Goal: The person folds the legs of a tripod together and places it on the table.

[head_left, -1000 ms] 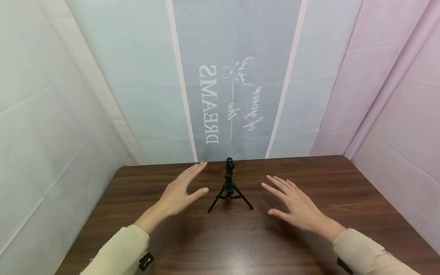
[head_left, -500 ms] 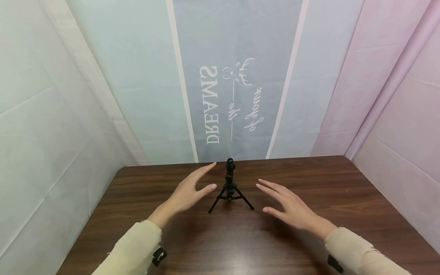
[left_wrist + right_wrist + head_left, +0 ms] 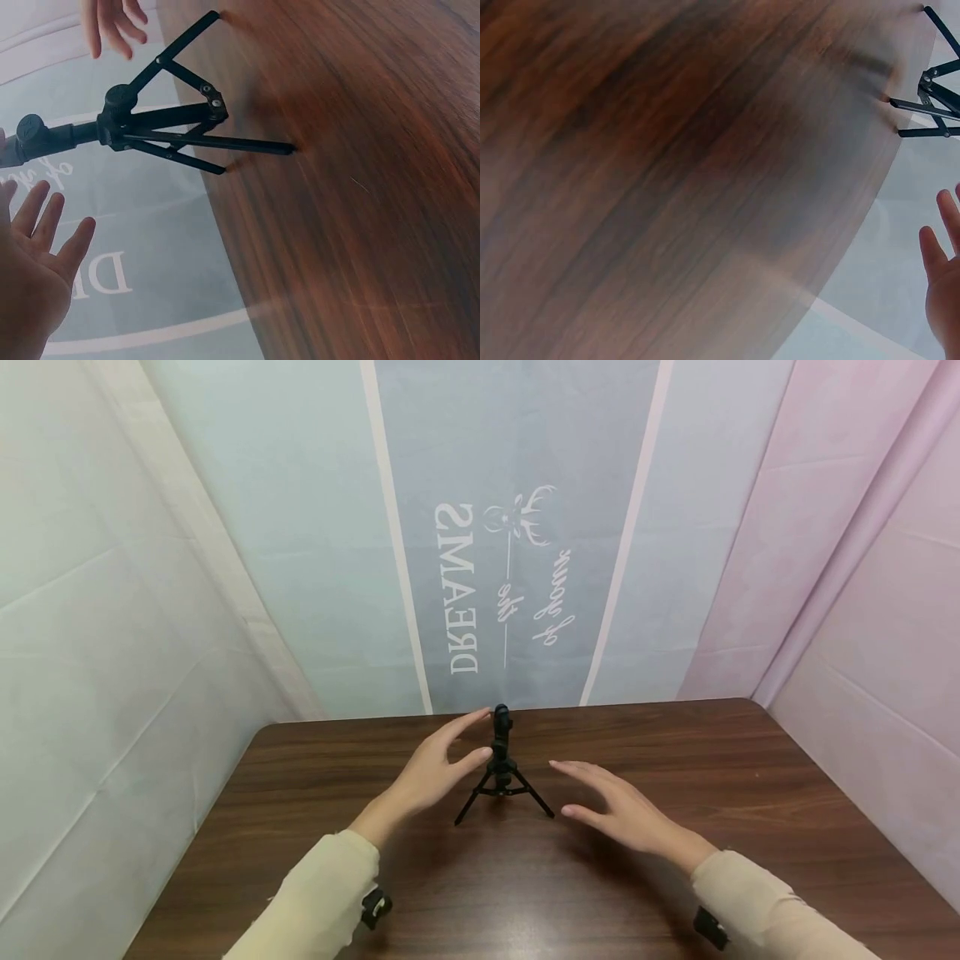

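A small black tripod (image 3: 501, 768) stands upright on the brown wooden table, its legs spread. Its knobs and folding braces show in the left wrist view, where the tripod (image 3: 165, 124) lies sideways across the picture. My left hand (image 3: 431, 770) is at its left side, fingers extended and thumb apart, fingertips right at the upper column. On the other side, my right hand (image 3: 626, 806) hovers with straight fingers, a short gap from the right leg. Only the tripod's legs (image 3: 934, 101) appear in the right wrist view, above part of the right hand (image 3: 945, 292).
The table (image 3: 510, 893) has dark wood grain and rounded far corners. Behind it hangs a pale blue-grey cloth (image 3: 517, 460) with mirrored white lettering. White cloth walls close in the left and right sides. Black straps sit at both sleeves.
Both hands have moved inward toward the tripod. The left came right and reached its column; the right came left and stays a little apart. The tripod has not moved.
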The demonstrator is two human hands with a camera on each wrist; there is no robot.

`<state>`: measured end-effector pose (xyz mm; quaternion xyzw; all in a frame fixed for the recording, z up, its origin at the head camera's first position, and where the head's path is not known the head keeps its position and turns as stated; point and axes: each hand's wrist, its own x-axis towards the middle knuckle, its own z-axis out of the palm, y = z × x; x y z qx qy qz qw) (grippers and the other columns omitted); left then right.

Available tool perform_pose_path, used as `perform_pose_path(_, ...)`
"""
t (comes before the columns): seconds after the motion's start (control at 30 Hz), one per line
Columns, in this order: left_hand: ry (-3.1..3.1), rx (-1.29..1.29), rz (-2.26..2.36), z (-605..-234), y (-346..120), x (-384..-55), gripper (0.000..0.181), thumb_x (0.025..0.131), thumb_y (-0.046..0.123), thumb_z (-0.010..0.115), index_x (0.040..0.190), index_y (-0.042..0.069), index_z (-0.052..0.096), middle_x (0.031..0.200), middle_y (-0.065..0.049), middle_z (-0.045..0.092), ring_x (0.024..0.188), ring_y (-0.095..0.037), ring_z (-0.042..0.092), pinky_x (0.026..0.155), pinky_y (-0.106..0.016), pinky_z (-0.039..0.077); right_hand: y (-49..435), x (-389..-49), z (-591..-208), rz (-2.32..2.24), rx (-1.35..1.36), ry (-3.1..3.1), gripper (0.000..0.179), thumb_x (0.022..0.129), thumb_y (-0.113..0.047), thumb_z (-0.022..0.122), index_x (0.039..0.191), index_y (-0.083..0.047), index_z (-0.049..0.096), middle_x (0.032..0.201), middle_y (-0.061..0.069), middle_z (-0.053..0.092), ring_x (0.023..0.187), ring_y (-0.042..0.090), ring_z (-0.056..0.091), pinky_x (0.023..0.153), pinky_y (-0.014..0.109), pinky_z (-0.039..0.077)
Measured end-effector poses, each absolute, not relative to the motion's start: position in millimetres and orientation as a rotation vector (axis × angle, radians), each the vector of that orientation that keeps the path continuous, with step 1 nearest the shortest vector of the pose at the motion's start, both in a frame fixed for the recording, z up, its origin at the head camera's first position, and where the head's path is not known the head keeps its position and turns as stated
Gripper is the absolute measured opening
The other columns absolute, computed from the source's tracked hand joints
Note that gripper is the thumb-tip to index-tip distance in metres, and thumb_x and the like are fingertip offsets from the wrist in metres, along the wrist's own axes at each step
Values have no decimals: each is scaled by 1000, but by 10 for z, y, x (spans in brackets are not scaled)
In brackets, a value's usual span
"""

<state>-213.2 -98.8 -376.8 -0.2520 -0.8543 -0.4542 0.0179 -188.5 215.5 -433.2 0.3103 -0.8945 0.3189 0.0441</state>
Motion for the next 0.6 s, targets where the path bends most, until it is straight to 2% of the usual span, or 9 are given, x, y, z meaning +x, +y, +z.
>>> perform_pose_path(0.17, -2631, -766, -1457, -3743, -905, -2181, 54, 98, 45, 61, 148, 33, 46, 146, 8, 49, 135, -19, 44, 108, -46, 40, 2104, -1906, -4331, 1047, 929, -2785, 57, 96, -37, 66, 149, -31, 45, 149, -5, 47, 136, 27, 44, 105, 59, 39)
perform_pose_path(0.37, -2651, -714, -1477, -3721, -819, -2248, 52, 96, 39, 65, 145, 23, 52, 141, 2, 55, 126, -21, 53, 102, -46, 45, 2054, -1949, -4351, 1096, 946, -2827, 53, 96, -44, 64, 144, -25, 53, 143, -2, 53, 133, 26, 48, 104, 56, 42)
perform_pose_path(0.5, -2646, -704, -1504, -3711, -768, -2280, 52, 96, 36, 67, 143, 18, 54, 133, 0, 60, 120, -20, 57, 99, -44, 48, 2019, -1995, -4379, 1126, 953, -2851, 52, 95, -42, 66, 141, -21, 56, 140, -2, 55, 130, 26, 51, 102, 54, 44)
perform_pose_path(0.6, -2642, -688, -1522, -3693, -729, -2292, 49, 95, 35, 68, 140, 19, 56, 127, 1, 62, 118, -18, 57, 97, -44, 49, 1996, -2040, -4405, 1145, 968, -2859, 49, 94, -39, 68, 137, -16, 59, 135, -2, 58, 126, 26, 54, 100, 53, 46)
